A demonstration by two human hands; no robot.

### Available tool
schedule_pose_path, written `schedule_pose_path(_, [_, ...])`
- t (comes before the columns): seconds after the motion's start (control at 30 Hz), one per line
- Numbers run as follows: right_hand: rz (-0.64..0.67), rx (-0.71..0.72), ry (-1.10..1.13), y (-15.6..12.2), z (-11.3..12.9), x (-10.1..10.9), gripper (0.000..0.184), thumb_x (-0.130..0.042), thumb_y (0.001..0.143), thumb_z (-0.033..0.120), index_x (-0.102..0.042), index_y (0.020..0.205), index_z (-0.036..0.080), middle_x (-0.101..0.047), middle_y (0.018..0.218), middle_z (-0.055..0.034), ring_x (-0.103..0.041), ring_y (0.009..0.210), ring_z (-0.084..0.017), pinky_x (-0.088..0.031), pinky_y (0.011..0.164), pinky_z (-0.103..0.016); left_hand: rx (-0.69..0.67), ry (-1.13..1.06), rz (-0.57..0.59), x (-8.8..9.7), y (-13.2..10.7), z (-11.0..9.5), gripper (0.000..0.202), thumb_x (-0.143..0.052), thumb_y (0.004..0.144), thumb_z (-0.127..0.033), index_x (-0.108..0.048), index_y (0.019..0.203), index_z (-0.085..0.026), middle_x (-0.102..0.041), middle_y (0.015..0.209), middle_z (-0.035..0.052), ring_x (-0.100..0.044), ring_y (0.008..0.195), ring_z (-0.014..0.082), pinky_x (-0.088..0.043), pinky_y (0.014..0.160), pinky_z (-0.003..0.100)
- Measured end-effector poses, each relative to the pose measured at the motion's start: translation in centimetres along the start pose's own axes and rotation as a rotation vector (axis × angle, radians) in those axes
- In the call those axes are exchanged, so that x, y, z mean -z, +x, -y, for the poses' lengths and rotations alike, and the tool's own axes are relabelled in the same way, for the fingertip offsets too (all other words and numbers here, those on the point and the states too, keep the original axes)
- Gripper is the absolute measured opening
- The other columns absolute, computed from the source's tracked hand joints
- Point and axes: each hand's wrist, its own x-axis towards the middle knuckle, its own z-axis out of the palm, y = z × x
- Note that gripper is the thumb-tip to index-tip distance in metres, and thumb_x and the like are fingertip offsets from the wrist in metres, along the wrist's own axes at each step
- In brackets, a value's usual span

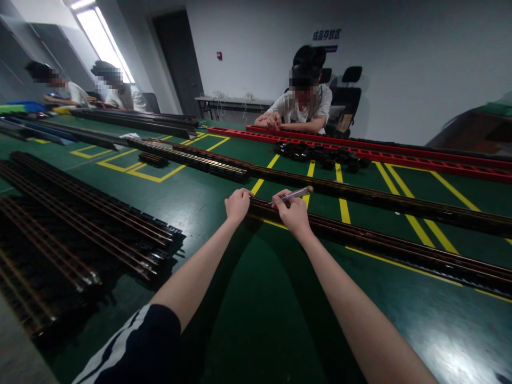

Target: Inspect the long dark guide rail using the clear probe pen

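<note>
My right hand is closed around a screwdriver with a clear, purplish handle. Its thin shaft points left and down to a long black rail with copper-coloured strips along it. At the left end of that rail, my left hand grips the end with bent fingers. The screwdriver tip lies close to the rail, a short way right of my left hand; whether it touches a screw is too small to tell.
Several similar black rails lie at the left. Behind my hands runs another long rail. Farther back are black parts and red slotted rails. A person leans on the far edge; two others sit far left.
</note>
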Motion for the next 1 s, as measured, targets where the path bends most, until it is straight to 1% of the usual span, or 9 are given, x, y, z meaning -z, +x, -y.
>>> schedule_pose_path(0.2, [0.028, 0.029, -0.042, -0.01, 0.0, -0.15, 0.016, -0.051, 0.083, 0.028, -0.057, 0.07, 0.022, -0.066, 0.063, -0.001, -0.063, 0.064, -0.019, -0.044, 0.061, -0.029, -0.009, -0.008, -0.004, -0.03, -0.03, 0.09, 0.035, -0.034, 0.084, -0.02, -0.068, 0.08, -0.026, -0.07, 0.102, 0.0008, -0.061, 0.099, 0.021, -0.041, 0.088, 0.034])
schedule_pose_path(0.37, [0.037, 0.006, -0.025, 0.09, 0.06, -0.08, 0.014, -0.053, 0.082, 0.027, -0.056, 0.069, 0.022, -0.066, 0.063, -0.0001, -0.063, 0.064, -0.018, -0.045, 0.062, -0.028, -0.011, -0.003, -0.007, -0.1, 0.03, 0.14, 0.035, -0.034, 0.084, -0.02, -0.068, 0.08, -0.026, -0.07, 0.102, 0.0008, -0.061, 0.099, 0.0213, -0.04, 0.089, 0.034])
schedule_pose_path(0.63, [0.045, -0.011, -0.003, 0.02, -0.15, 0.0, 0.014, -0.053, 0.083, 0.029, -0.057, 0.072, 0.022, -0.068, 0.066, -0.0012, -0.065, 0.067, -0.019, -0.046, 0.064, -0.029, -0.019, 0.003, -0.01, -0.23, 0.06, 0.25, 0.035, -0.033, 0.085, -0.021, -0.068, 0.08, -0.026, -0.07, 0.102, 0.0011, -0.061, 0.101, 0.021, -0.039, 0.09, 0.034])
schedule_pose_path(0.87, [0.055, -0.021, 0.025, -0.08, -0.07, 0.3, 0.013, -0.054, 0.083, 0.027, -0.058, 0.073, 0.021, -0.07, 0.069, -0.0012, -0.066, 0.069, -0.018, -0.047, 0.066, -0.029, -0.021, -0.034, -0.02, -0.24, -0.03, 0.29, 0.036, -0.031, 0.086, -0.021, -0.067, 0.082, -0.025, -0.069, 0.103, 0.002, -0.06, 0.102, 0.0217, -0.038, 0.093, 0.037])
schedule_pose_path(1.0, [0.056, -0.026, 0.021, -0.26, -0.01, 0.55, 0.014, -0.053, 0.084, 0.028, -0.058, 0.073, 0.021, -0.069, 0.069, -0.0015, -0.065, 0.068, -0.018, -0.046, 0.063, -0.029, -0.034, -0.059, -0.035, -0.38, 0.06, 0.42, 0.035, -0.032, 0.086, -0.02, -0.066, 0.082, -0.024, -0.069, 0.102, 0.0023, -0.06, 0.101, 0.0209, -0.04, 0.092, 0.036])
